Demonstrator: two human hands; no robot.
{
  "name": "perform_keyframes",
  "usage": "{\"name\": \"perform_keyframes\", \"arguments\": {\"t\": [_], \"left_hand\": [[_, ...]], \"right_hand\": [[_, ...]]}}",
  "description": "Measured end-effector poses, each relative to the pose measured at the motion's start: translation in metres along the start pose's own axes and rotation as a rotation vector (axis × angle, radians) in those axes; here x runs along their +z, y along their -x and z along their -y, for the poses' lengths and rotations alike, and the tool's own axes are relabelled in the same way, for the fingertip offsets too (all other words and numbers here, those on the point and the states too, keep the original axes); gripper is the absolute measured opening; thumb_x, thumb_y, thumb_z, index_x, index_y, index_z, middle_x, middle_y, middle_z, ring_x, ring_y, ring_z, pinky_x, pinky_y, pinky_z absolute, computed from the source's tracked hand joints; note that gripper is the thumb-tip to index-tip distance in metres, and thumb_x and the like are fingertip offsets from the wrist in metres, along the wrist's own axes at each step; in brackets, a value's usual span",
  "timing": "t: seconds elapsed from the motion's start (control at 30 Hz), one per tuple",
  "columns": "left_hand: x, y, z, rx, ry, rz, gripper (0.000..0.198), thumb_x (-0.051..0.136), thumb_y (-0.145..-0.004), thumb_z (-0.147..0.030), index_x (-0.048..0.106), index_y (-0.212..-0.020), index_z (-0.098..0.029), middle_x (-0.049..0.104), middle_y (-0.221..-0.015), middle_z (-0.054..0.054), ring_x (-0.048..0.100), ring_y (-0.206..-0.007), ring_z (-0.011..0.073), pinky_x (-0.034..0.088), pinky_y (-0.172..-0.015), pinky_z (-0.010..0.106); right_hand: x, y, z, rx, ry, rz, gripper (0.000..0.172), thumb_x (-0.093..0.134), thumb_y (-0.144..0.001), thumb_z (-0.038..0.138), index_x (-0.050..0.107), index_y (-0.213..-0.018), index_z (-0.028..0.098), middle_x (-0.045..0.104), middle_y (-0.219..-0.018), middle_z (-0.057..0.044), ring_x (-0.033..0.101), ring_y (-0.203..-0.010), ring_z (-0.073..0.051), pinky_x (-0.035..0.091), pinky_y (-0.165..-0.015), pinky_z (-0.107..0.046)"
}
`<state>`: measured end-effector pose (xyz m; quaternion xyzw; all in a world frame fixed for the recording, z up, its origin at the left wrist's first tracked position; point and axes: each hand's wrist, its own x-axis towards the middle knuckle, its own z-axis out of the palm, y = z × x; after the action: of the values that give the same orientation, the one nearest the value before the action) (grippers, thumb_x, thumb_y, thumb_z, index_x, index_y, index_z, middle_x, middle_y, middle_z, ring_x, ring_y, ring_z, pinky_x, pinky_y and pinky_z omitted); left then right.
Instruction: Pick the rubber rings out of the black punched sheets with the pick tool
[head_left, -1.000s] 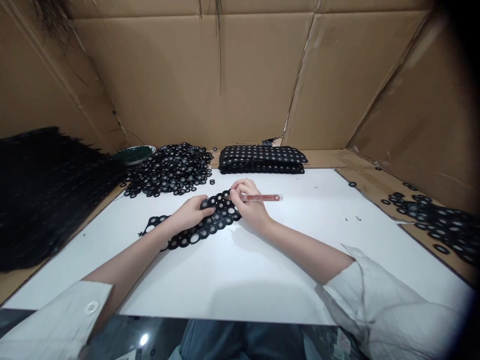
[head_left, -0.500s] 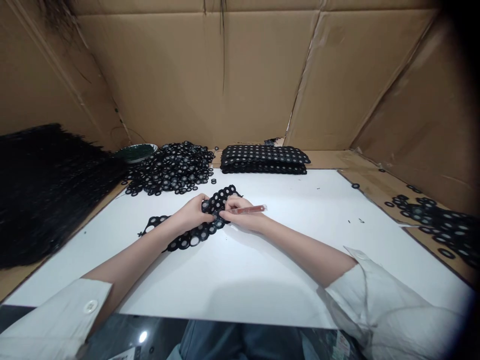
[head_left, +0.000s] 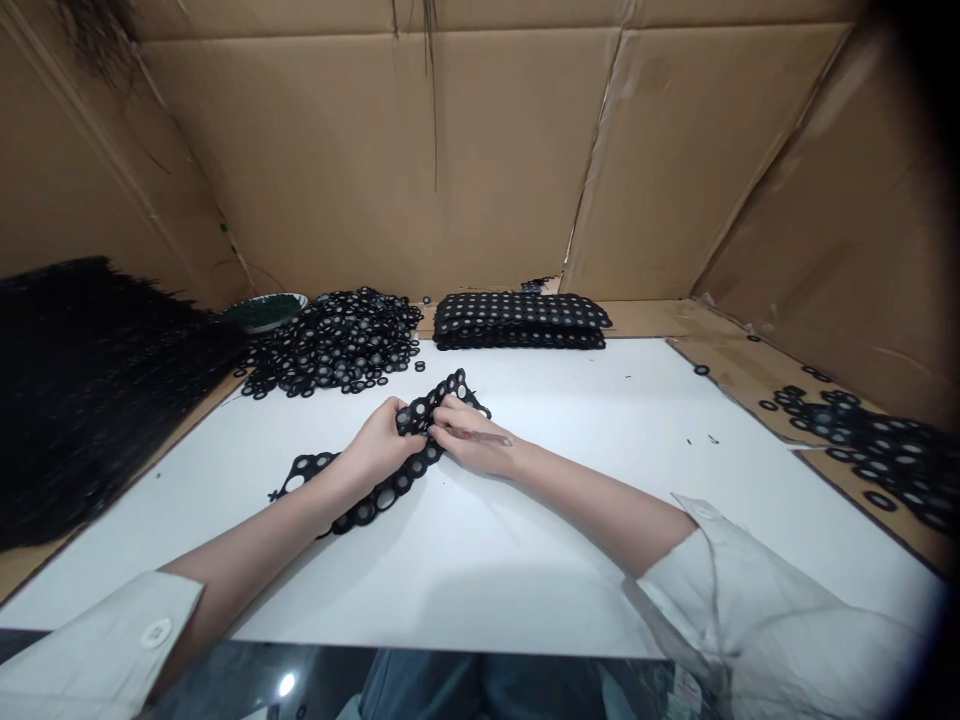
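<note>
A long strip of joined black rings (head_left: 386, 495) lies slantwise on the white board, its far end raised between my hands. My left hand (head_left: 382, 440) is closed on the strip's edge, thumb on top and fingers behind it. My right hand (head_left: 466, 437) is closed round a slim tool with a reddish-brown, see-through handle (head_left: 484, 438), which points back over the wrist. The tool's tip is hidden among the fingers and rings. Right fingertips touch the strip close to my left thumb.
Behind the strip are a heap of loose black rings (head_left: 337, 340) and a stack of finished-looking ring panels (head_left: 521, 320). A bundle of black strands (head_left: 90, 390) lies left, near a green-filled dish (head_left: 266, 312). More rings (head_left: 870, 430) lie right. Cardboard walls (head_left: 375, 150) enclose the board (head_left: 525, 560).
My right hand has turned and moved slightly left along the strip, and the tool's handle now tilts down toward the wrist. My left hand keeps its hold. The whole view has shifted a little.
</note>
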<state>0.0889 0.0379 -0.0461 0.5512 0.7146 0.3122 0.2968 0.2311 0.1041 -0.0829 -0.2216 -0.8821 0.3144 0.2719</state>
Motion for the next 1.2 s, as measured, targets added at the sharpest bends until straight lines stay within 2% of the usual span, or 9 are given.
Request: {"name": "perform_keyframes", "arguments": {"t": [0.2, 0.27, 0.37, 0.47, 0.6, 0.77, 0.9, 1.03, 1.2], "left_hand": [[-0.027, -0.011, -0.004, -0.06, 0.112, 0.408, 0.037, 0.062, -0.058, -0.032, 0.052, -0.091, -0.019, 0.064, -0.087, 0.001, 0.059, -0.083, 0.0215, 0.046, -0.068, 0.029], [-0.034, -0.016, -0.001, -0.004, 0.045, 0.455, 0.036, 0.062, -0.058, -0.034, 0.055, -0.09, -0.019, 0.065, -0.09, 0.0, 0.059, -0.084, 0.0215, 0.045, -0.069, 0.028], [-0.039, -0.021, 0.002, 0.097, -0.123, 0.412, 0.028, 0.06, -0.06, -0.037, 0.059, -0.082, -0.019, 0.065, -0.082, -0.001, 0.058, -0.076, 0.0198, 0.043, -0.062, 0.026], [-0.041, -0.023, 0.003, 0.154, -0.264, 0.358, 0.023, 0.058, -0.061, -0.04, 0.055, -0.061, -0.018, 0.058, -0.06, -0.003, 0.051, -0.057, 0.015, 0.036, -0.051, 0.024], [-0.042, -0.027, 0.005, 0.156, -0.269, 0.35, 0.029, 0.058, -0.06, -0.041, 0.044, -0.05, -0.018, 0.045, -0.048, -0.005, 0.04, -0.048, 0.0104, 0.031, -0.046, 0.023], [-0.036, -0.03, 0.01, 0.164, -0.28, 0.248, 0.028, 0.054, -0.066, -0.043, 0.046, -0.054, -0.018, 0.049, -0.052, -0.003, 0.044, -0.051, 0.0129, 0.033, -0.049, 0.025], [-0.029, -0.025, 0.01, 0.228, -0.217, 0.196, 0.028, 0.05, -0.07, -0.045, 0.057, -0.073, -0.018, 0.062, -0.072, 0.001, 0.054, -0.069, 0.0187, 0.039, -0.062, 0.028], [-0.023, -0.022, 0.011, 0.194, -0.141, 0.287, 0.038, 0.062, -0.059, -0.042, 0.059, -0.087, -0.018, 0.064, -0.083, 0.001, 0.056, -0.077, 0.0211, 0.041, -0.066, 0.029], [-0.012, -0.021, 0.016, 0.127, -0.096, 0.117, 0.038, 0.064, -0.052, -0.03, 0.055, -0.086, -0.017, 0.062, -0.08, 0.0, 0.056, -0.076, 0.0209, 0.041, -0.065, 0.03]], "right_hand": [[-0.006, -0.005, -0.007, 0.086, -0.051, 0.02, 0.029, 0.042, -0.081, 0.033, 0.037, -0.056, 0.017, 0.043, -0.074, 0.001, 0.042, -0.069, -0.011, 0.034, -0.067, -0.027], [-0.008, -0.005, -0.01, 0.116, -0.128, 0.027, 0.028, 0.044, -0.078, 0.032, 0.038, -0.056, 0.017, 0.045, -0.076, 0.0, 0.044, -0.073, -0.012, 0.035, -0.068, -0.026], [-0.009, -0.004, -0.015, 0.126, -0.216, 0.052, 0.024, 0.046, -0.075, 0.027, 0.042, -0.054, 0.016, 0.048, -0.082, 0.0, 0.047, -0.076, -0.012, 0.037, -0.07, -0.026], [-0.006, -0.004, -0.017, 0.102, -0.221, 0.053, 0.023, 0.047, -0.072, 0.022, 0.043, -0.05, 0.016, 0.047, -0.082, -0.001, 0.047, -0.072, -0.01, 0.037, -0.069, -0.026], [-0.003, -0.003, -0.014, 0.065, -0.176, 0.028, 0.024, 0.048, -0.071, 0.02, 0.041, -0.048, 0.016, 0.047, -0.08, -0.001, 0.047, -0.071, -0.01, 0.037, -0.069, -0.026], [-0.003, -0.001, -0.007, 0.062, -0.087, -0.003, 0.026, 0.046, -0.073, 0.023, 0.035, -0.05, 0.017, 0.046, -0.081, 0.0, 0.044, -0.067, -0.009, 0.037, -0.064, -0.025], [0.0, 0.0, -0.006, 0.045, -0.043, -0.038, 0.028, 0.045, -0.075, 0.026, 0.033, -0.051, 0.017, 0.044, -0.079, 0.0, 0.045, -0.071, -0.011, 0.037, -0.068, -0.026], [0.002, -0.001, -0.008, 0.075, -0.056, -0.025, 0.029, 0.043, -0.077, 0.03, 0.035, -0.053, 0.017, 0.045, -0.081, -0.001, 0.045, -0.074, -0.011, 0.037, -0.07, -0.027], [0.002, -0.001, -0.007, 0.083, -0.068, -0.016, 0.03, 0.042, -0.079, 0.032, 0.035, -0.054, 0.017, 0.044, -0.082, -0.001, 0.045, -0.077, -0.012, 0.037, -0.073, -0.028]]}}
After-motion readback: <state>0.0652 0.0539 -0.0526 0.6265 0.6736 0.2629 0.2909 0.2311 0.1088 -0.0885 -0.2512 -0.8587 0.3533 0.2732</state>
